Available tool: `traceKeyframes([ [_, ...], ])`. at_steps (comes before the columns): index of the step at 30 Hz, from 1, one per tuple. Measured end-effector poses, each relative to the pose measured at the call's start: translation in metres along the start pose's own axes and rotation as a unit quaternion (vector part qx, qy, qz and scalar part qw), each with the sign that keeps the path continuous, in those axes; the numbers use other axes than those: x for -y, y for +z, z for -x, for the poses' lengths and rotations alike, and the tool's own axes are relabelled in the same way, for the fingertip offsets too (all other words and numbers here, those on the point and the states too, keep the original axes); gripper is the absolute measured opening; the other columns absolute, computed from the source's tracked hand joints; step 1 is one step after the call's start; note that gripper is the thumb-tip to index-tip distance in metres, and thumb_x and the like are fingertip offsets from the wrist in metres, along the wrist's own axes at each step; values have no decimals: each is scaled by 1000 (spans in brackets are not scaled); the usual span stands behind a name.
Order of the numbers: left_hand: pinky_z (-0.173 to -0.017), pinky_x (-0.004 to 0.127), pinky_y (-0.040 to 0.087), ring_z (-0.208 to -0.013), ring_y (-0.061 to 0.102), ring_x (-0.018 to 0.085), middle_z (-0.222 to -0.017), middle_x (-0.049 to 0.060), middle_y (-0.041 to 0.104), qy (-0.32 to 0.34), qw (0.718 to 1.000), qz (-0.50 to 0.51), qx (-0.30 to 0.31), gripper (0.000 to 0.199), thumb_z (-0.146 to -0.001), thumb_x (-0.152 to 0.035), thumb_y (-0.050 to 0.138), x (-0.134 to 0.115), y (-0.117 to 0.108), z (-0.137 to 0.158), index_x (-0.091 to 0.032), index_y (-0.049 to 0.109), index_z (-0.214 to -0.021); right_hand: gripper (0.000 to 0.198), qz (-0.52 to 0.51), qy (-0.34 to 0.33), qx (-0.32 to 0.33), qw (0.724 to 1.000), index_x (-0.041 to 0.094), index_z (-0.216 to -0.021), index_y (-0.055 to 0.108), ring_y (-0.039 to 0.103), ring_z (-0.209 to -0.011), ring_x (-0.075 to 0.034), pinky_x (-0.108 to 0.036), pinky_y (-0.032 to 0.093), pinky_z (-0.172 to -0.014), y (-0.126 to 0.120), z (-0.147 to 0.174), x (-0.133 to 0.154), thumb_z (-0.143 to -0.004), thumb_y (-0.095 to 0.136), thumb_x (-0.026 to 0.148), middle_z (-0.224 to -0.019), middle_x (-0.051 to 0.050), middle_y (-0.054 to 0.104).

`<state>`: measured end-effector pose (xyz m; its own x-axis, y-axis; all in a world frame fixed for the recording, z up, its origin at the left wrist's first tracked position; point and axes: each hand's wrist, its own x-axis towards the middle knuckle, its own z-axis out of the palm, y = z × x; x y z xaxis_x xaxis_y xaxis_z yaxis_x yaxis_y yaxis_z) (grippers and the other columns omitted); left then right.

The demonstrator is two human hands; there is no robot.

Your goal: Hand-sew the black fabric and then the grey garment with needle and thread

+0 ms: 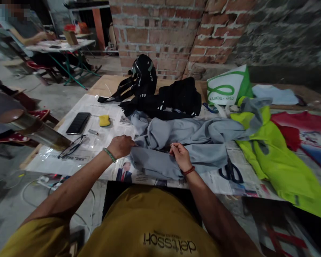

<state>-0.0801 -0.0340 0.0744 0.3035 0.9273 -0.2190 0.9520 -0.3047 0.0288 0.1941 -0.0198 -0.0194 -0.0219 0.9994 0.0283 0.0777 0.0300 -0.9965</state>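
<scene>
A grey garment [160,162], perhaps trousers, lies rumpled across the newspaper-covered table in front of me. At its left edge, my left hand [120,146] is closed with the fingertips pinching the cloth. Over the middle of the garment, my right hand [181,156] is closed in a pinch. Whatever sits between those right fingertips is too small to make out. Dark-handled scissors [231,172] lie by the garment's right end. Left of my left hand are a yellow sponge [104,120], a small grey cylinder [93,132] and a pair of glasses [72,145].
A black phone [78,123] and a brown cylindrical container [40,130] are on the left. Black clothing [179,94], a black bag [144,75] and a white-green bag [228,85] stand behind. A neon yellow jacket [280,157] hangs over the right edge. A person [29,32] sits at another table.
</scene>
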Motion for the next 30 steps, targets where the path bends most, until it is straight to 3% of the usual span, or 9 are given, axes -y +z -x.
traceKeyframes([
  [3,-85,28,46,-98,60,19,-103,9,66,46,988,133,-61,22,-75,-11,45,7,-14,6,-16,67,-75,29,-23,-3,-20,1000,20,-82,56,48,-53,-10,-23,43,-53,-2,1,2,-75,56,48,-57,3,53],
  [5,-86,26,46,-99,60,17,-111,8,64,109,955,262,-89,21,-76,-16,45,9,-23,11,-17,66,-74,29,-49,-2,-35,998,20,-82,56,48,-52,-10,-23,42,-52,-3,2,2,-75,57,47,-57,3,53],
  [9,-77,27,47,-85,60,16,-93,8,66,126,910,391,-57,21,-76,-27,47,6,-30,20,-18,66,-73,27,-83,-5,-49,995,21,-82,55,47,-50,-9,-22,41,-49,-6,3,2,-75,58,46,-57,4,52],
  [16,-68,21,44,-76,60,14,-82,3,67,66,939,333,-53,27,-79,-36,48,14,-14,24,-20,69,-84,25,-64,-7,-57,996,21,-82,55,46,-48,-9,-22,40,-47,-6,2,1,-77,55,45,-57,4,52],
  [21,-64,19,41,-70,59,13,-72,-1,65,52,971,195,128,25,-80,-39,51,29,6,28,-21,69,-78,24,-53,-16,-52,997,21,-82,55,46,-47,-9,-22,39,-46,-6,2,0,-78,54,45,-57,4,52],
  [23,-70,21,43,-77,61,16,-80,0,69,10,980,119,159,18,-76,-31,54,33,11,30,-22,70,-80,24,-67,-18,-48,996,21,-83,55,46,-46,-8,-22,39,-46,-6,3,0,-78,55,44,-57,4,52],
  [25,-79,28,45,-90,62,20,-98,2,70,-39,991,45,120,22,-73,-21,54,32,11,31,-23,70,-89,24,-79,-22,-42,996,21,-84,56,46,-47,-8,-22,39,-47,-7,4,0,-79,55,44,-57,5,53],
  [27,-87,37,45,-101,60,24,-114,5,65,-54,998,5,24,31,-72,-15,52,24,7,28,-24,69,-97,24,-86,-29,-39,995,20,-85,56,47,-48,-8,-21,40,-47,-7,5,-1,-79,56,43,-58,5,54],
  [30,-91,41,46,-105,59,25,-119,9,61,22,985,64,-160,31,-78,-13,48,-4,2,14,-20,67,-101,25,-98,-46,-42,993,19,-85,57,48,-48,-7,-20,41,-47,-8,7,-2,-79,58,44,-59,5,55],
])
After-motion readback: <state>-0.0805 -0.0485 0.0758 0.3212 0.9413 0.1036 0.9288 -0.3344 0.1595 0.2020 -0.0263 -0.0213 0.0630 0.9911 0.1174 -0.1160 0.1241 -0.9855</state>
